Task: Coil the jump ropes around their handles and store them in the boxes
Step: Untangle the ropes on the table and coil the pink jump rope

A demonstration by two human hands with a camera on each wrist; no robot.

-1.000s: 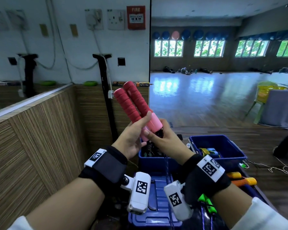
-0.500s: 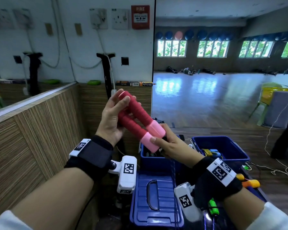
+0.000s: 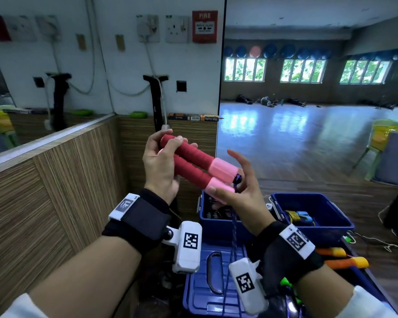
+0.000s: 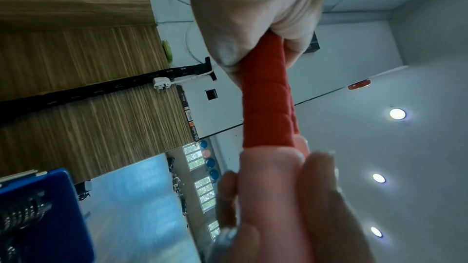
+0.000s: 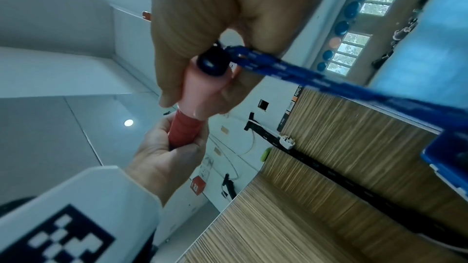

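Two red foam jump-rope handles with pink plastic ends (image 3: 194, 163) lay side by side, up in the air in front of the person, above the blue plastic boxes. They were kept together, probably so the rope could be wound around both at once. The left hand (image 3: 161, 166) had its fingers curled tight around the red ends to keep them steady. The right hand (image 3: 236, 189) pinched the lower pink end with thumb and fingers, while its other fingers were spread out loose. A thin blue rope (image 5: 298, 71) came out of the black tips and hung down, not yet coiled. Below sat one open blue plastic box (image 3: 218, 220), a second open blue plastic box with a yellow and blue rope inside (image 3: 331, 212), and a flat blue lid (image 3: 200, 285).
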